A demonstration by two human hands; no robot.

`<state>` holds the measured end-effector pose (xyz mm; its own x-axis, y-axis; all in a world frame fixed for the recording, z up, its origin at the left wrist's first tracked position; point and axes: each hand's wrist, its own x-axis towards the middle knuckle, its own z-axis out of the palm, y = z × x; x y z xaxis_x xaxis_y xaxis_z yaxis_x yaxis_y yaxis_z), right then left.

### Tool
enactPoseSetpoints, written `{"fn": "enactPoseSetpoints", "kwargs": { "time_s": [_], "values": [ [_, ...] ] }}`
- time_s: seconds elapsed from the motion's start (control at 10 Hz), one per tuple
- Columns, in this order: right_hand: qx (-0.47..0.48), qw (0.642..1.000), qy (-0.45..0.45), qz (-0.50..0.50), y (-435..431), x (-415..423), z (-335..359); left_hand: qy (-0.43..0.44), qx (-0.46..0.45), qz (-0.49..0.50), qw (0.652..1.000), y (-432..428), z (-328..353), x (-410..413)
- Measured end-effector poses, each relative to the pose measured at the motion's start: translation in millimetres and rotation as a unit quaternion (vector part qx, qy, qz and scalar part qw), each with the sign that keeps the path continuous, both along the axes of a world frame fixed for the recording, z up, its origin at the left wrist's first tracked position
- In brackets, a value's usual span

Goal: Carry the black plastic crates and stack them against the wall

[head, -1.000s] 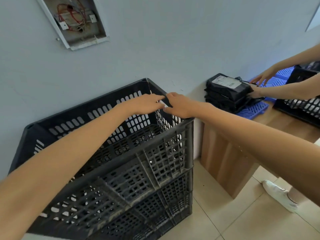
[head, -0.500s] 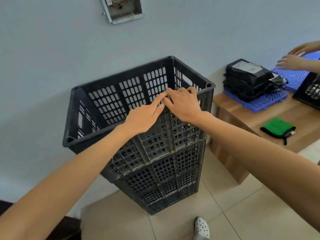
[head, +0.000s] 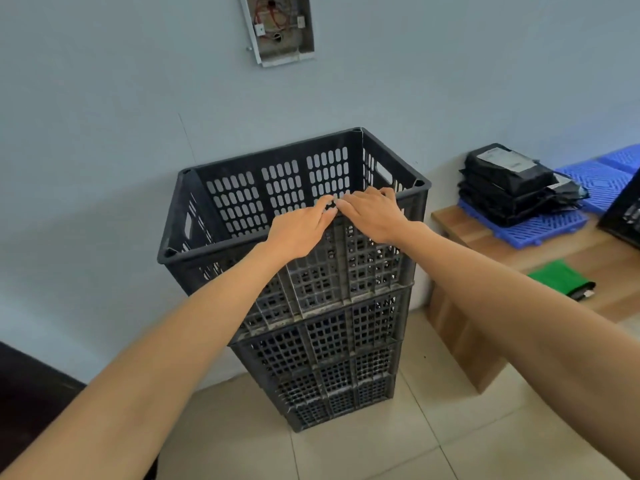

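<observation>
A stack of black plastic crates stands on the tiled floor against the grey wall. The top black crate is empty and sits squarely on the lower crates. My left hand and my right hand lie side by side on the middle of the top crate's near rim. On both hands the fingertips curl over that rim. Both arms reach out straight from the bottom corners of the view.
A low wooden bench stands right of the stack, bearing black packages on blue mats, a green pouch and another black crate. An open electrical box hangs on the wall above. Dark furniture sits at lower left.
My view has pulled back from the stack. My hands shifted from the crate's right rim to its near rim. The other person's hands at the bench have left the view.
</observation>
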<state>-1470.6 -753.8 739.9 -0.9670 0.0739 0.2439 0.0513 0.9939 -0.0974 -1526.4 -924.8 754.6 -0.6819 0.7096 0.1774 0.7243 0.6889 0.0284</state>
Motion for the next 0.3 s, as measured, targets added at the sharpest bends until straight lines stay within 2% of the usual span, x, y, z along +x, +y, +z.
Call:
{"fn": "enactPoseSetpoints", "kwargs": {
  "time_s": [0.1,0.2,0.3],
  "values": [
    [0.005,1.000,-0.012,0.008,0.3,9.8,-1.6,-0.001,-0.010,0.006,1.000,-4.6,2.0,6.3],
    [-0.085,0.993,0.073,0.041,-2.0,24.6,-2.4,0.025,0.018,0.026,0.999,-16.8,3.0,17.6],
    [-0.135,0.982,0.123,0.056,-2.6,44.2,8.7,0.090,0.065,0.050,0.993,-26.9,11.2,35.2]
  ]
}}
